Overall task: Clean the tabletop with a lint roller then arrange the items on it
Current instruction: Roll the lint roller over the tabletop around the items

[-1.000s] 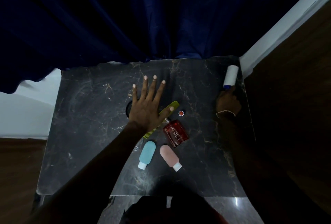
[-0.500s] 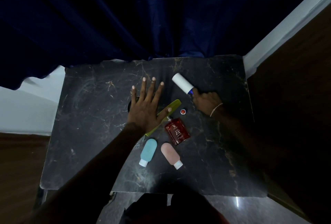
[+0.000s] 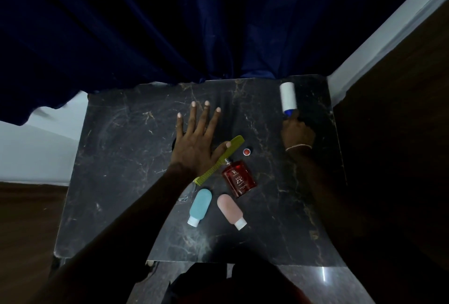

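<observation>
The dark marble tabletop fills the middle of the view. My right hand grips the blue handle of a white lint roller, whose roll lies on the table's far right corner. My left hand rests flat on the table with fingers spread, its thumb on a green comb and its palm over a dark round object. Close by lie a red perfume bottle, a small red cap, a teal tube and a pink tube.
A dark blue curtain hangs along the table's far edge. A white wall strip and dark wood floor border the right side. A clear small object lies partly under my left forearm.
My right hand swept the lint roller from the far right corner to the table's middle and back out to the far right corner. My left hand stayed flat on the table.
</observation>
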Available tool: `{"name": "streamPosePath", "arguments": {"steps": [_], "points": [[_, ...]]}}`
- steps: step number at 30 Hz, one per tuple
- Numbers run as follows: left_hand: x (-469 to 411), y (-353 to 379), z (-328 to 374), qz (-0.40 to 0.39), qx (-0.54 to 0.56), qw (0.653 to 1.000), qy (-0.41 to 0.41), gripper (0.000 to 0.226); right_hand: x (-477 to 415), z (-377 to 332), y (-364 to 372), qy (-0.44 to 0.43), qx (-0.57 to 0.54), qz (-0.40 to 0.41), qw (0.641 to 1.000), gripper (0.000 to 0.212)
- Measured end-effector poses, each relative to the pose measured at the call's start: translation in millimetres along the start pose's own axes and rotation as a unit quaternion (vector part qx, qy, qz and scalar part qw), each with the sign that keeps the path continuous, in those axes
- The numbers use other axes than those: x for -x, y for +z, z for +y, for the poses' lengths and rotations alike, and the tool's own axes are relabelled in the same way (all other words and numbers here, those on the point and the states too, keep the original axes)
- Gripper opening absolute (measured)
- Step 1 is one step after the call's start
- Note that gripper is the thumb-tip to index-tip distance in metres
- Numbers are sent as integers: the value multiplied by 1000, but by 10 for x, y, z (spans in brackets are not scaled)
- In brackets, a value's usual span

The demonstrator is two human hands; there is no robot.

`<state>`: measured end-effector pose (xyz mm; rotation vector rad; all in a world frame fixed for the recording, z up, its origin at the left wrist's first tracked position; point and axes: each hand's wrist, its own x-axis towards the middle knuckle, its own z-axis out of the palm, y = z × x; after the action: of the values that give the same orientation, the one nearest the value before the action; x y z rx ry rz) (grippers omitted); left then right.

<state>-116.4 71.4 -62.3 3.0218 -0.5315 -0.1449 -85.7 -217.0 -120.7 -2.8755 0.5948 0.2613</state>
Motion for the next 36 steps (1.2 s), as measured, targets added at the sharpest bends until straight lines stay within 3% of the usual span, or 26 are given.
{"name": "streamPosePath", "arguments": {"steps": [4,8,17,23,26,31,36], "points": [[24,53,-18,-9,2,1000,-3,92,-47,222,-13,105,-50,46,992,51],[55,106,-5,-16,2,1000,-3,92,-62,325,-21,99,-36,51,993,50],[61,128,36,-10,-3,1000,3,90,-21,118,-23,-115,97,-18,989,46],[54,101,45,-5,-11,1000,6,90,186,-224,97,-314,186,-48,930,44],[57,97,65,0,-11,1000,5,89,289,-280,151,-362,190,-47,911,43],[58,94,74,-9,-11,1000,6,90,233,-256,102,-320,161,-28,933,37],[70,96,49,-15,-11,1000,4,91,116,-187,50,-147,68,-21,987,40]]}}
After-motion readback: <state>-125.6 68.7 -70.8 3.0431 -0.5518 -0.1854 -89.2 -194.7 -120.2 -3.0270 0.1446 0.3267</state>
